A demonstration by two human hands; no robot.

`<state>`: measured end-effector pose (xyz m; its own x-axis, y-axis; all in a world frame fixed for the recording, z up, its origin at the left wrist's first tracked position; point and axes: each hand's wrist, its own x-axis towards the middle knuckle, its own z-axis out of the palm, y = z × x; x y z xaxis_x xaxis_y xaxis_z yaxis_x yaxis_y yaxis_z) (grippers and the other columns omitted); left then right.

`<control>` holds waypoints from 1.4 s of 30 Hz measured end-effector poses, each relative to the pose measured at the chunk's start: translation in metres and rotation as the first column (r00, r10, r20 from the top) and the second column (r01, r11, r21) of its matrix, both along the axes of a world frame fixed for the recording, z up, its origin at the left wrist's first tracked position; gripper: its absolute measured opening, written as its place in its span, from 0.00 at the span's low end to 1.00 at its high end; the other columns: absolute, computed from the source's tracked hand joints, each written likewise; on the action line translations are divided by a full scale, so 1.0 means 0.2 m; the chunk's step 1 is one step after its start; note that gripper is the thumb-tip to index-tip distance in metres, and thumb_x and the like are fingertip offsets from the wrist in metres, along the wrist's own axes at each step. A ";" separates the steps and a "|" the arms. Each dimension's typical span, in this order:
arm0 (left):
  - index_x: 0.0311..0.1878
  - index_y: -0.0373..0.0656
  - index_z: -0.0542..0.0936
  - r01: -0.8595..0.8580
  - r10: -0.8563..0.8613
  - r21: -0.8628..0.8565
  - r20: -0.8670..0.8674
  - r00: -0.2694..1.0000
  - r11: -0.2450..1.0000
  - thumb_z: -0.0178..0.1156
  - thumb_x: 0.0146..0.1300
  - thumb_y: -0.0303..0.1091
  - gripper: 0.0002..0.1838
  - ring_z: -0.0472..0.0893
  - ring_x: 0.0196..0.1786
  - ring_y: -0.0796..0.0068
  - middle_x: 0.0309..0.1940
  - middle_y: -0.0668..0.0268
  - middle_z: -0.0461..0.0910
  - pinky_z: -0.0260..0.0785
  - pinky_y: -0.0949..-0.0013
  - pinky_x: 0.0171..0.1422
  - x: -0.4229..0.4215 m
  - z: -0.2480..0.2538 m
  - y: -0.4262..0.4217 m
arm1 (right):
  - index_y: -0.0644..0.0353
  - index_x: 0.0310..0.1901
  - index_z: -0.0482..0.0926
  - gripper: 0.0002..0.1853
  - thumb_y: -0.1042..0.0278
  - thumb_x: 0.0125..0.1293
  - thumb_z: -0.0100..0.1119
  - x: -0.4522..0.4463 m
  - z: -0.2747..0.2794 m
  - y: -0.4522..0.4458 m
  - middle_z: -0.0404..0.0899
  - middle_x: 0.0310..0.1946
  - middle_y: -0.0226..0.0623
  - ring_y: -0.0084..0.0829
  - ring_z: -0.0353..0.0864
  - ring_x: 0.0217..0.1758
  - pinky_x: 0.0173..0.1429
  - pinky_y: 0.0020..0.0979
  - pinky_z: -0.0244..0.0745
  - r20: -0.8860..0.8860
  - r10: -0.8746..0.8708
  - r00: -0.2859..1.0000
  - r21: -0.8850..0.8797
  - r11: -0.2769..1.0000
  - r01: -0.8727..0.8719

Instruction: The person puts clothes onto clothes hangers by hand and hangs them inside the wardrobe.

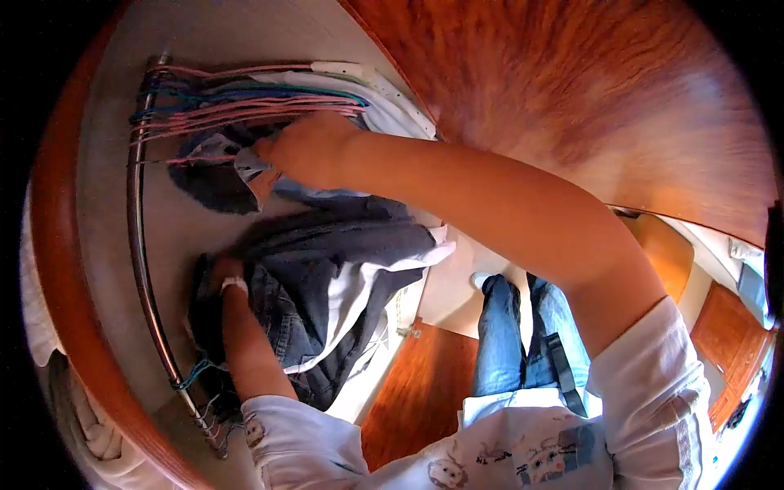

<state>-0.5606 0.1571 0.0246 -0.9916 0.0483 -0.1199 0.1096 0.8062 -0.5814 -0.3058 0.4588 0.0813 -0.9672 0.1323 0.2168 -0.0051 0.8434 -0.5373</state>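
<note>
My right hand (310,151) reaches across into the wardrobe, its fingers closed on a garment (253,167) with grey-blue and brownish cloth. That garment hangs near a thin pink hanger (184,161), with dark cloth bunched around it. Lower on the left, my left hand (227,269) is pushed in against dark clothes (286,322), which include black denim with a pocket. Shadow and the dark cloth hide the left fingers. A white strip of cloth (351,286) shows among the dark garments.
A curved metal rail (140,245) runs down the left side. Pink hangers (245,114) and blue-green ones crowd its upper end; more hooks (208,425) sit at its lower end. A wooden door (588,90) stands at upper right. Wooden panels and my jeans-clad legs (500,343) show below.
</note>
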 end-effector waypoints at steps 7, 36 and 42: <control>0.56 0.42 0.70 0.037 -0.044 0.130 0.049 0.998 0.991 0.56 0.49 0.58 0.36 0.69 0.58 0.53 0.58 0.51 0.66 0.63 0.53 0.58 0.01 -0.26 -0.40 | 0.56 0.51 0.70 0.16 0.69 0.60 0.43 0.00 -0.02 -0.01 0.79 0.34 0.46 0.46 0.79 0.40 0.39 0.43 0.75 -0.052 -0.029 0.998 -0.042 0.999 0.026; 0.52 0.41 0.73 0.454 -0.637 0.573 0.162 0.754 0.682 0.57 0.52 0.54 0.30 0.61 0.64 0.53 0.54 0.55 0.70 0.36 0.43 0.68 1.36 0.56 -0.34 | 0.62 0.44 0.74 0.20 0.65 0.47 0.58 0.24 -0.26 -1.40 0.74 0.46 0.48 0.45 0.70 0.53 0.55 0.40 0.67 -0.329 0.285 0.900 -0.650 0.623 -0.435; 0.57 0.46 0.70 0.763 -0.747 0.113 0.335 0.574 0.636 0.62 0.47 0.48 0.32 0.58 0.65 0.50 0.56 0.50 0.67 0.34 0.44 0.69 1.41 0.40 -0.10 | 0.62 0.47 0.74 0.21 0.80 0.48 0.50 0.93 -0.29 -1.07 0.76 0.41 0.49 0.51 0.75 0.45 0.51 0.41 0.70 0.130 0.030 0.991 -0.757 0.649 0.080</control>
<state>-0.2787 0.1377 0.1036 -0.4964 0.7491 -0.4387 0.8511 0.3203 -0.4160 -0.1193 0.2453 0.0232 -0.9712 0.2217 -0.0873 0.1200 0.1389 -0.9830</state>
